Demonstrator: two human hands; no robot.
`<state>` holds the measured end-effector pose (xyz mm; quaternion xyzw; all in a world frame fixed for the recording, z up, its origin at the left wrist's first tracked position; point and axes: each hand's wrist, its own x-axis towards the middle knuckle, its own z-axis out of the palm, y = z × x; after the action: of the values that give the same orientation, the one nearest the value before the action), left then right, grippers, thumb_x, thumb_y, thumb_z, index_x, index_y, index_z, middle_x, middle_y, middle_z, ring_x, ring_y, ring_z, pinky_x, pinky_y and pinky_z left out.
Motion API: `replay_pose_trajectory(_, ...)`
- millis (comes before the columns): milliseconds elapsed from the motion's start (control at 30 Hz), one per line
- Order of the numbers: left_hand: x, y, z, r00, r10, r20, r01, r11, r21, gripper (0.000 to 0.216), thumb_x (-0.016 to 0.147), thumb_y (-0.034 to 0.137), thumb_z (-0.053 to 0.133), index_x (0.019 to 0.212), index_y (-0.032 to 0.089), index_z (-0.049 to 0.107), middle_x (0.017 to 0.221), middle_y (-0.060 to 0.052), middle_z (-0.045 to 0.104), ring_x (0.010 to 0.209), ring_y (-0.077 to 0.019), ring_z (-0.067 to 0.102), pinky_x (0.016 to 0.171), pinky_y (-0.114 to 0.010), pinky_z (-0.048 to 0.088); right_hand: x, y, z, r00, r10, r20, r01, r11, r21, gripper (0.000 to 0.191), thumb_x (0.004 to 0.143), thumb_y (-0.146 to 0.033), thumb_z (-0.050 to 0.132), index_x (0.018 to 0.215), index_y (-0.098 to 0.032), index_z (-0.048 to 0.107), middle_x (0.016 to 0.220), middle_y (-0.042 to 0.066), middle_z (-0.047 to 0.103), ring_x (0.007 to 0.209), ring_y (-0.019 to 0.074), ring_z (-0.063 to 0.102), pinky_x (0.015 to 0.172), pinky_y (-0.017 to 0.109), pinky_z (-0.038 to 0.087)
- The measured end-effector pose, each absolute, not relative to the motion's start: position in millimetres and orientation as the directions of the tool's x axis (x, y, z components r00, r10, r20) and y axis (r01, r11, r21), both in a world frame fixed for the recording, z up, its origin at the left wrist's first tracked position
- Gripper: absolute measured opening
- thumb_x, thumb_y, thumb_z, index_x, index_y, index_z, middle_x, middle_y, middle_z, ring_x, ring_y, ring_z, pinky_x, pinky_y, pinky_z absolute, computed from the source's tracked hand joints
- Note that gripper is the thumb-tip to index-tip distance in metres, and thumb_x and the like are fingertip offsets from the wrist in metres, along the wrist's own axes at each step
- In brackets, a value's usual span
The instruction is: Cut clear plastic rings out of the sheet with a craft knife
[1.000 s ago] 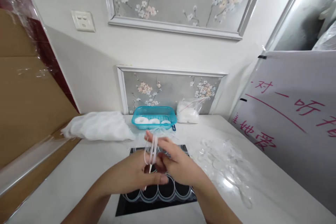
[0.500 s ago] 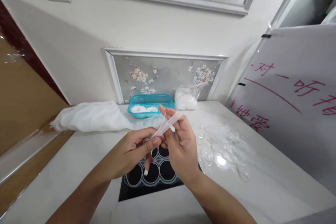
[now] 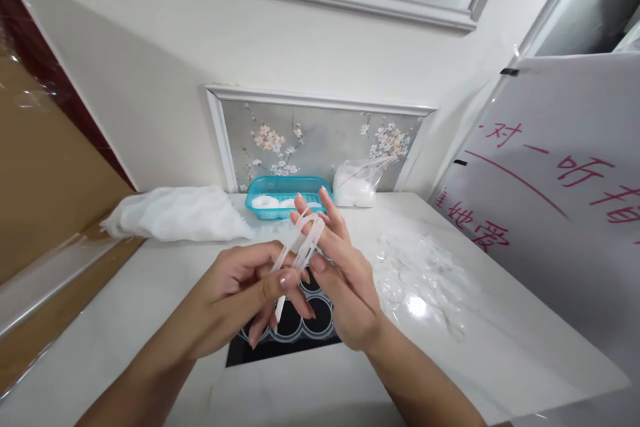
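Over the middle of the counter, my left hand (image 3: 250, 293) pinches a looped, translucent white band (image 3: 309, 243) between thumb and fingers. The band's upper end passes around the raised fingers of my right hand (image 3: 347, 273), whose thumb rests close to the loop. A small white strip (image 3: 280, 310) hangs below my left fingers; whether it belongs to the band I cannot tell. Beneath both hands lies a clear tray with round wells (image 3: 317, 315) on a black mat (image 3: 240, 355), partly hidden by them.
Behind the hands stands a blue basket (image 3: 290, 183) with white rings (image 3: 265, 202) in it. A clear bag of white items (image 3: 355, 183) is beside it. White netting-like material (image 3: 175, 213) lies left; loose clear pieces (image 3: 420, 273) are spread right. A handwritten board (image 3: 550, 213) borders the counter.
The band has opened from a flat bundle into a wider loop. My right fingers have straightened upward through it, and my left lower fingers have spread. The view has shifted slightly.
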<state>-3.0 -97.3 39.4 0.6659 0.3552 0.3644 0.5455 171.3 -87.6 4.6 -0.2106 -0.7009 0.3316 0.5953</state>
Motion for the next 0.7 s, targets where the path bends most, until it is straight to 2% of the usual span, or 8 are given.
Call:
replay_pose_trajectory(33, -3.9, -96.4, 39.4, 0.493, 0.864, 0.099, 0.069, -0.153, 0.986, 0.033, 0.089, 0.050, 0.066, 0.082, 0.019, 0.071, 0.072, -0.005, 0.076, 0.037, -0.0082, 0.054, 0.038, -0.019, 0.044, 173.9, -89.2, 7.6, -0.241, 0.714, 0.658, -0.193, 0.629, -0.753, 0.038, 0.101, -0.032, 0.048, 0.136, -0.040, 0.061, 0.148, -0.006, 0.056, 0.151, 0.0249, 0.032, 0.127, 0.056, 0.016)
replay_pose_trajectory(100, -5.0, -94.4, 39.3, 0.513, 0.853, 0.101, 0.096, -0.174, 0.980, 0.035, 0.090, 0.051, 0.066, 0.078, 0.018, 0.072, 0.071, -0.007, 0.076, 0.040, -0.0097, 0.057, 0.041, -0.020, 0.046, 178.9, -91.8, 14.0, -0.319, 0.778, 0.541, -0.379, 0.418, -0.826, 0.035, 0.096, -0.043, 0.057, 0.130, -0.039, 0.066, 0.146, -0.004, 0.058, 0.141, 0.0283, 0.049, 0.117, 0.054, 0.038)
replay_pose_trajectory(167, -4.4, -94.3, 39.7, 0.507, 0.856, 0.106, 0.138, -0.202, 0.969, 0.037, 0.089, 0.052, 0.066, 0.078, 0.018, 0.076, 0.072, -0.007, 0.076, 0.042, -0.0107, 0.058, 0.044, -0.022, 0.048, 183.4, -93.6, 20.3, -0.407, 0.816, 0.410, -0.481, 0.190, -0.856, 0.044, 0.089, -0.054, 0.062, 0.128, -0.034, 0.069, 0.137, 0.003, 0.067, 0.113, 0.0305, 0.069, 0.092, 0.049, 0.058)
replay_pose_trajectory(200, -3.4, -95.2, 40.2, 0.489, 0.864, 0.117, 0.152, -0.216, 0.964, 0.037, 0.089, 0.052, 0.066, 0.077, 0.019, 0.077, 0.073, -0.008, 0.076, 0.043, -0.0108, 0.058, 0.045, -0.022, 0.049, 185.4, -94.3, 23.1, -0.447, 0.823, 0.351, -0.488, 0.104, -0.867, 0.050, 0.087, -0.058, 0.062, 0.130, -0.032, 0.068, 0.133, 0.006, 0.069, 0.099, 0.0294, 0.073, 0.081, 0.047, 0.061)
replay_pose_trajectory(267, -0.6, -98.2, 41.1, 0.440, 0.887, 0.142, 0.151, -0.229, 0.962, 0.037, 0.087, 0.053, 0.067, 0.074, 0.019, 0.078, 0.071, -0.007, 0.076, 0.042, -0.0107, 0.057, 0.043, -0.022, 0.048, 188.7, -94.7, 27.6, -0.498, 0.822, 0.275, -0.458, 0.020, -0.888, 0.064, 0.087, -0.067, 0.052, 0.136, -0.027, 0.062, 0.133, 0.010, 0.069, 0.089, 0.0275, 0.072, 0.075, 0.044, 0.061)
replay_pose_trajectory(433, 2.7, -100.2, 39.3, 0.334, 0.931, 0.150, 0.072, -0.184, 0.980, 0.027, 0.078, 0.046, 0.078, 0.072, 0.020, 0.076, 0.066, -0.005, 0.073, 0.039, -0.0092, 0.054, 0.037, -0.018, 0.044, 193.8, -93.1, 31.5, -0.538, 0.803, 0.256, -0.408, 0.018, -0.913, 0.088, 0.089, -0.080, 0.018, 0.150, -0.022, 0.043, 0.138, 0.016, 0.063, 0.114, 0.0302, 0.066, 0.088, 0.045, 0.056)
replay_pose_trajectory(567, -0.8, -94.8, 36.2, 0.367, 0.918, 0.147, 0.070, -0.185, 0.980, 0.022, 0.078, 0.042, 0.079, 0.074, 0.020, 0.077, 0.064, -0.005, 0.073, 0.037, -0.0097, 0.056, 0.036, -0.018, 0.045, 196.7, -92.6, 29.3, -0.532, 0.793, 0.296, -0.381, 0.088, -0.920, 0.092, 0.087, -0.083, 0.010, 0.151, -0.025, 0.042, 0.122, 0.015, 0.071, 0.113, 0.0298, 0.066, 0.090, 0.045, 0.053)
replay_pose_trajectory(700, -1.7, -94.4, 38.7, 0.393, 0.899, 0.194, 0.043, -0.229, 0.973, 0.018, 0.079, 0.039, 0.079, 0.075, 0.022, 0.078, 0.072, -0.005, 0.074, 0.041, -0.0109, 0.059, 0.035, -0.019, 0.047, 198.4, -92.5, 25.8, -0.505, 0.799, 0.328, -0.314, 0.183, -0.931, 0.091, 0.087, -0.084, 0.008, 0.149, -0.029, 0.045, 0.113, 0.013, 0.074, 0.107, 0.0297, 0.067, 0.088, 0.045, 0.051)
